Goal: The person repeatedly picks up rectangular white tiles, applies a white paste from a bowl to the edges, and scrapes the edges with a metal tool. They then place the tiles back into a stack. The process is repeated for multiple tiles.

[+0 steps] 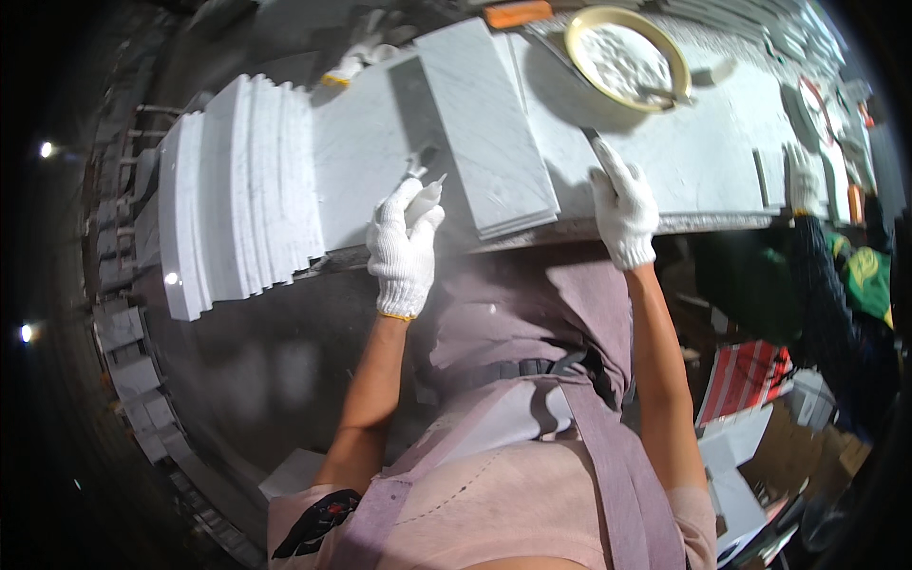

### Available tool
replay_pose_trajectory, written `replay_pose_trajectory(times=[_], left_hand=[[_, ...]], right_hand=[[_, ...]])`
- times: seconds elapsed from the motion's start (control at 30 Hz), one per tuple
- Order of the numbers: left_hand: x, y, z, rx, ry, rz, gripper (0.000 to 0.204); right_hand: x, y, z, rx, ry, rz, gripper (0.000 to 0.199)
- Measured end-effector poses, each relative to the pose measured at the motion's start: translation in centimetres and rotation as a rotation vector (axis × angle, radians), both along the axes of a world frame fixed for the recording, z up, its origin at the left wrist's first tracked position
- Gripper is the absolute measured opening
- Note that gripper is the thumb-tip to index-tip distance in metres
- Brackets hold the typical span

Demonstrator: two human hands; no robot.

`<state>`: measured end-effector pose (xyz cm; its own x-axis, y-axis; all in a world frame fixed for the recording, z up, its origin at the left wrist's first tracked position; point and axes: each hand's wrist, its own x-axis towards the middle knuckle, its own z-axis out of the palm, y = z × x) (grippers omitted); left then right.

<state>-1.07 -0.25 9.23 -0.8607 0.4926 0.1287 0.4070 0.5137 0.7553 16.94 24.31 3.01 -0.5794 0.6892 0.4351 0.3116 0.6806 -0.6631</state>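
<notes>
Both of my hands wear white knit gloves. My left hand (403, 249) is closed around a small white bottle with a pointed tip (429, 197), held above the work surface's near edge. My right hand (625, 211) grips a thin dark scraper-like blade (591, 139); its exact kind is hard to make out. Between the hands lies a short stack of long pale grey-veined stone slabs (489, 123), reaching over the near edge. Beyond my right hand stands a cream bowl (680, 71) of white lumpy material, with a tool resting in it.
Several white slabs with stepped edges (242, 180) lie side by side at left. A spare white glove (350, 68) and an orange block (518, 13) are at the far side. On the right, another person's gloved hand (804, 180) rests by the table edge.
</notes>
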Motion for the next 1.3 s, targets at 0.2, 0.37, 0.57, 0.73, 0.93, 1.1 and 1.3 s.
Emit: replay_pose_trajectory(times=[0.2,0.37,0.57,0.73,0.93,1.1,1.3], left_hand=[[-4.0,-0.3,0.3,0.289,-0.206,0.173,0.041],[-9.5,2.1,-2.1,0.254,-0.13,0.13,0.043],[-14.3,5.1,-5.7,0.296,-0.138,0.172,0.044],[-14.1,4.5,-6.0,0.181,-0.075,0.234,0.049],[-13.5,3.8,-5.0,0.171,-0.043,0.162,0.056],[-11.2,1.8,-3.9,0.119,0.072,0.186,0.065],[-5.9,0.3,-2.7,0.127,0.112,0.147,0.063]], right_hand=[[4.7,-2.7,2.7,-0.894,0.149,-0.009,0.052],[7.6,-5.6,4.3,-1.203,0.206,0.064,0.071],[7.8,-8.4,6.1,-1.614,0.398,0.257,0.055],[7.6,-9.8,5.5,-1.626,0.321,0.184,0.039],[7.1,-10.1,4.5,-1.309,0.393,0.177,0.032],[7.4,-10.2,3.7,-1.186,0.466,0.03,0.029],[6.8,-10.6,4.2,-0.984,0.493,-0.104,0.016]])
